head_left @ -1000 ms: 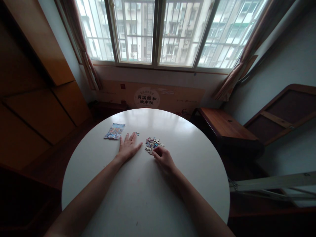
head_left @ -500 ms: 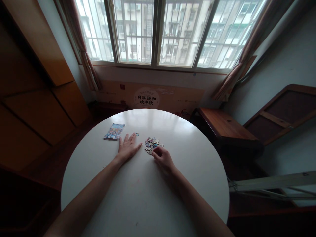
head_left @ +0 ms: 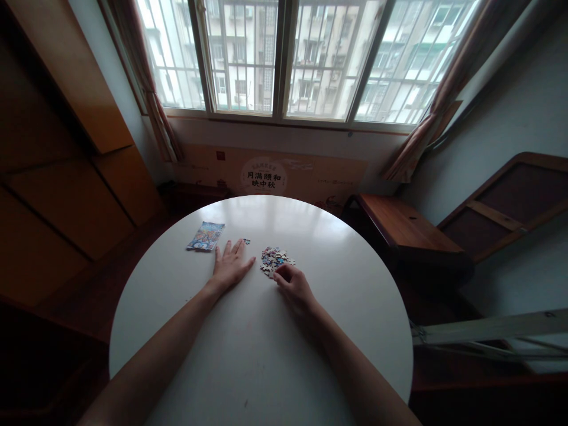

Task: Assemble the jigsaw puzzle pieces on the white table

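On the round white table (head_left: 266, 367) lies a heap of small jigsaw puzzle pieces (head_left: 274, 258) in mixed colours, some with their pale backs up. My right hand (head_left: 293, 285) is at the near right edge of the heap, thumb and fingers pinched together; what is between the fingertips is too small to make out. My left hand (head_left: 231, 265) rests flat left of the heap, fingers spread. Just past its fingertips a little cluster of pieces (head_left: 247, 241) shows, partly hidden by the hand. Left of that hand lies a colourful printed picture sheet (head_left: 206, 236).
A wooden side table (head_left: 402, 222) stands beyond the table's right edge, and wooden cabinets (head_left: 84, 201) line the left. A long printed box or panel (head_left: 306, 171) sits under the barred window (head_left: 317, 59). A pale metal bar (head_left: 488, 325) runs at the right.
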A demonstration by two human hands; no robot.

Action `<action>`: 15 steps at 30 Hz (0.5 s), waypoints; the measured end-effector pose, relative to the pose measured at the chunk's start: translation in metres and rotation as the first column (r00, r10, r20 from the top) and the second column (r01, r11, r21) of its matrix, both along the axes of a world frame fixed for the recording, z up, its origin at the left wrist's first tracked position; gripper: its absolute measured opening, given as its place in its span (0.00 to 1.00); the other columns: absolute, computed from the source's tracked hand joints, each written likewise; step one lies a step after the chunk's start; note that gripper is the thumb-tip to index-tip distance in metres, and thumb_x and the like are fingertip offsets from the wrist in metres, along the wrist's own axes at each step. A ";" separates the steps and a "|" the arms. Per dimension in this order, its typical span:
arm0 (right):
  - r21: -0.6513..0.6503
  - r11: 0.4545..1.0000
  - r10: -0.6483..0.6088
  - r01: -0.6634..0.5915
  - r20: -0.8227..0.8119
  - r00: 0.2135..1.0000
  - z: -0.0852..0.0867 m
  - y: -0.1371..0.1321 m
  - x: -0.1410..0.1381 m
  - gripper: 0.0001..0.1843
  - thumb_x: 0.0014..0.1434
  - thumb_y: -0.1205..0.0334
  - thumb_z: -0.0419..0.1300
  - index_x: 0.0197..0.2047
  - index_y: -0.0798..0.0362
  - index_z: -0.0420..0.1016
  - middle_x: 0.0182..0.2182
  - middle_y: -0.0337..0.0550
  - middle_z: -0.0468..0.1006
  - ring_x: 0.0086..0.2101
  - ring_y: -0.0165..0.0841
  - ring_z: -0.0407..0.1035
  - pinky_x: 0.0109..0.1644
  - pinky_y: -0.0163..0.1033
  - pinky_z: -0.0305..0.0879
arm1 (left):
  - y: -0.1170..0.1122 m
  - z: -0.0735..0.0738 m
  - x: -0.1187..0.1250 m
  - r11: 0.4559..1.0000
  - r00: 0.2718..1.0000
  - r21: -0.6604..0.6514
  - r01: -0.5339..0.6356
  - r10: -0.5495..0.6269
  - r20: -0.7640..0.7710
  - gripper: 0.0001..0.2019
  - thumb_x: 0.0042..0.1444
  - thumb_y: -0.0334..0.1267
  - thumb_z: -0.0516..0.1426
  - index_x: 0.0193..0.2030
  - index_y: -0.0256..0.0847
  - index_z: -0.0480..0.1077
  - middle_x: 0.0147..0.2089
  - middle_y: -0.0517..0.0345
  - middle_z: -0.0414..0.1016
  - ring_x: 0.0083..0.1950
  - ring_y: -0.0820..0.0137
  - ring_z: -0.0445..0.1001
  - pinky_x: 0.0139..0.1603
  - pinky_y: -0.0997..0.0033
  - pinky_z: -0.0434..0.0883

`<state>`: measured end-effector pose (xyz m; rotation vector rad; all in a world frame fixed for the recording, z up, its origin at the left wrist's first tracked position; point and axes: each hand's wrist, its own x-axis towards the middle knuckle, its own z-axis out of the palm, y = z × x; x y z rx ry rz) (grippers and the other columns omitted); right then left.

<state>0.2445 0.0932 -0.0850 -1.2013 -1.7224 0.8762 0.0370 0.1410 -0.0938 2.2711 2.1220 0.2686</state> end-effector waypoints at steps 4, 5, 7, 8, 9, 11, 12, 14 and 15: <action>0.005 1.000 -0.007 0.007 0.004 1.000 -0.001 0.000 0.000 0.08 0.52 0.59 0.56 0.29 0.55 0.71 0.22 0.38 0.71 0.24 0.28 0.63 0.29 0.32 0.58 | 0.000 0.000 0.000 1.000 1.000 0.002 -0.005 0.005 -0.005 0.36 0.57 0.59 0.38 0.67 0.40 0.45 0.70 0.54 0.42 0.69 0.53 0.38 0.65 0.43 0.37; 0.007 1.000 -0.006 0.006 0.004 1.000 -0.001 0.000 0.000 0.08 0.52 0.59 0.56 0.29 0.55 0.71 0.22 0.38 0.72 0.24 0.28 0.63 0.29 0.32 0.58 | 0.000 0.000 0.000 1.000 1.000 0.004 -0.006 0.006 -0.005 0.36 0.57 0.59 0.39 0.67 0.40 0.45 0.70 0.54 0.42 0.69 0.53 0.38 0.65 0.43 0.37; 0.007 1.000 -0.004 0.004 0.003 1.000 -0.001 0.000 0.000 0.08 0.52 0.59 0.56 0.29 0.55 0.71 0.22 0.38 0.72 0.24 0.28 0.63 0.29 0.32 0.58 | -0.001 0.001 0.000 1.000 1.000 0.009 -0.006 0.006 -0.001 0.36 0.57 0.59 0.39 0.68 0.40 0.45 0.70 0.53 0.42 0.69 0.52 0.38 0.65 0.43 0.37; 0.007 1.000 -0.004 0.004 0.002 1.000 -0.001 0.000 0.000 0.08 0.52 0.59 0.56 0.29 0.55 0.71 0.23 0.38 0.72 0.24 0.28 0.63 0.29 0.32 0.58 | -0.001 0.001 0.000 1.000 1.000 0.013 -0.005 0.005 0.002 0.36 0.57 0.59 0.39 0.68 0.40 0.45 0.69 0.53 0.42 0.69 0.52 0.38 0.65 0.43 0.37; 0.007 1.000 -0.004 0.004 0.001 1.000 -0.001 0.000 0.000 0.08 0.52 0.59 0.56 0.29 0.55 0.71 0.23 0.38 0.72 0.24 0.28 0.63 0.29 0.32 0.58 | -0.001 0.001 0.000 1.000 1.000 0.014 -0.003 0.003 0.004 0.36 0.57 0.59 0.39 0.68 0.40 0.45 0.69 0.53 0.43 0.69 0.53 0.38 0.65 0.43 0.37; 0.005 1.000 -0.002 0.002 -0.001 1.000 -0.001 0.000 0.000 0.09 0.52 0.58 0.56 0.29 0.55 0.71 0.22 0.38 0.72 0.24 0.28 0.63 0.29 0.32 0.58 | 0.000 0.000 0.000 1.000 1.000 0.013 -0.001 0.000 0.010 0.36 0.57 0.59 0.39 0.67 0.40 0.45 0.69 0.53 0.43 0.69 0.53 0.39 0.65 0.43 0.37; 0.004 1.000 0.000 0.000 -0.001 1.000 -0.001 0.000 0.000 0.09 0.52 0.58 0.56 0.29 0.55 0.71 0.22 0.38 0.72 0.24 0.28 0.63 0.29 0.32 0.58 | 0.000 0.000 0.000 1.000 1.000 0.011 -0.001 0.001 0.014 0.36 0.57 0.59 0.39 0.67 0.40 0.45 0.69 0.53 0.44 0.69 0.52 0.38 0.65 0.43 0.37; 0.005 1.000 -0.001 0.001 -0.002 1.000 0.000 0.000 0.000 0.09 0.52 0.58 0.57 0.28 0.55 0.70 0.22 0.37 0.71 0.23 0.28 0.63 0.29 0.32 0.57 | 0.000 -0.001 -0.001 1.000 1.000 0.010 -0.004 0.004 0.020 0.35 0.57 0.59 0.39 0.67 0.40 0.46 0.69 0.54 0.44 0.69 0.52 0.38 0.65 0.43 0.36; 0.006 1.000 -0.003 0.003 -0.001 1.000 0.000 0.000 0.000 0.09 0.52 0.58 0.57 0.28 0.55 0.70 0.22 0.37 0.71 0.23 0.28 0.63 0.29 0.32 0.57 | 0.001 -0.002 -0.001 1.000 1.000 0.011 -0.004 0.004 0.022 0.35 0.57 0.59 0.39 0.67 0.41 0.46 0.69 0.54 0.44 0.69 0.52 0.38 0.65 0.43 0.36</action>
